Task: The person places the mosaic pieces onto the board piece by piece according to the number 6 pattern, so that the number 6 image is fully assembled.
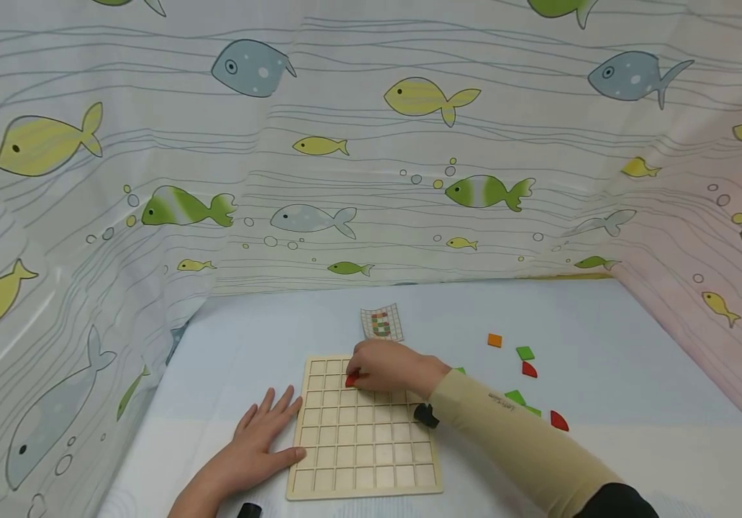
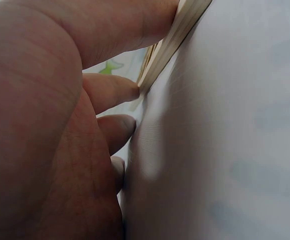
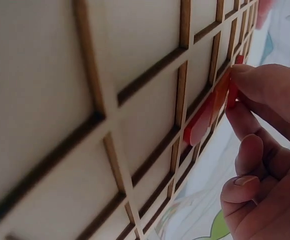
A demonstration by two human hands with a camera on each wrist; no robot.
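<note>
My right hand (image 1: 385, 365) pinches a small red quarter-round tile (image 3: 233, 92) between thumb and fingers, at the upper part of a wooden grid board (image 1: 354, 450). In the right wrist view an orange tile (image 3: 219, 100) and another red tile (image 3: 200, 122) sit in cells beside the fingertips; my hand covers most of that spot in the head view. My left hand (image 1: 259, 435) lies with fingers spread at the board's left side. Its thumb and index finger touch the board's edge (image 2: 172, 47), while the other fingers rest near the white tabletop.
Behind the board lies a small pattern card (image 1: 381, 322) showing a coloured figure on a grid. Scattered to the right are an orange square (image 1: 494, 340), several green tiles (image 1: 525, 353) and red quarter-rounds (image 1: 559, 421). A fish-print curtain (image 1: 358, 165) surrounds the table.
</note>
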